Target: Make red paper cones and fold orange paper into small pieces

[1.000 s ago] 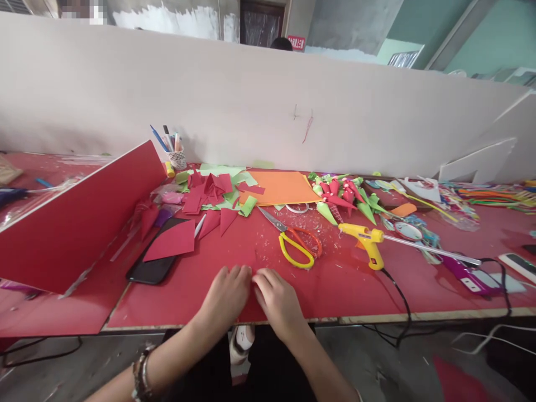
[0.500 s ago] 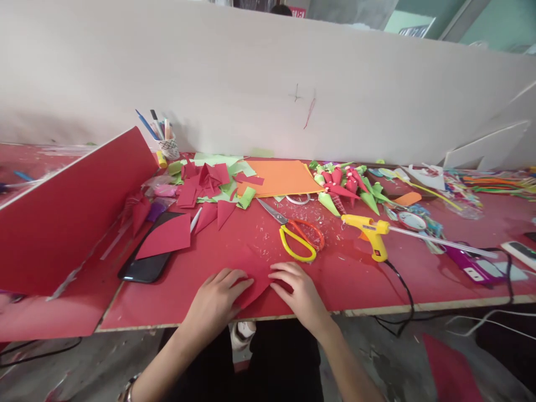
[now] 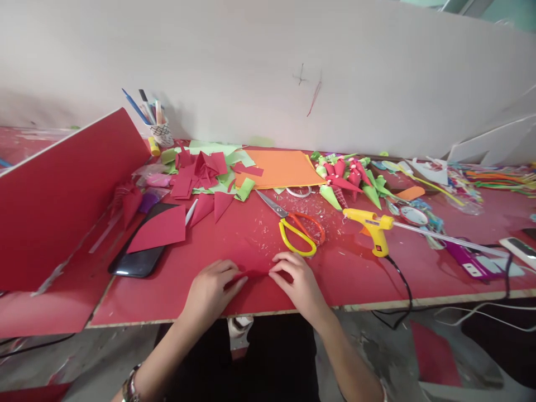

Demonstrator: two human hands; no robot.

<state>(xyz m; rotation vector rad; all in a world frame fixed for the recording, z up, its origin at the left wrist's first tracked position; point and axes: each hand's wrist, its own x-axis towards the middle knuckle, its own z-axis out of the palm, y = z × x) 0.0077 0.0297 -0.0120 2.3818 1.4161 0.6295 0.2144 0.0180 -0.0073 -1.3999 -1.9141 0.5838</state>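
A piece of red paper (image 3: 256,263) lies between my hands near the table's front edge, hard to tell from the red tabletop. My left hand (image 3: 214,287) pinches its left side between thumb and fingers. At its right side, my right hand (image 3: 299,285) holds the edge in a pinch. The paper's near edge looks curled or raised between the fingertips. Just beyond the right hand lie scissors (image 3: 298,237) with one yellow and one orange handle. Left of my hands, a cut red paper sector (image 3: 161,230) rests across a black phone (image 3: 138,263).
A yellow glue gun (image 3: 371,226) lies at right, its cord hanging over the edge. Behind are orange sheets (image 3: 280,167), red and green paper scraps (image 3: 205,173) and several small paper cones (image 3: 343,178). A red board (image 3: 75,195) leans at left beside a pen cup (image 3: 161,134).
The paper's near corner, flat and pointing toward me before, is now turned up between my fingers. Both hands have closed into tighter pinches. The view has shifted slightly.
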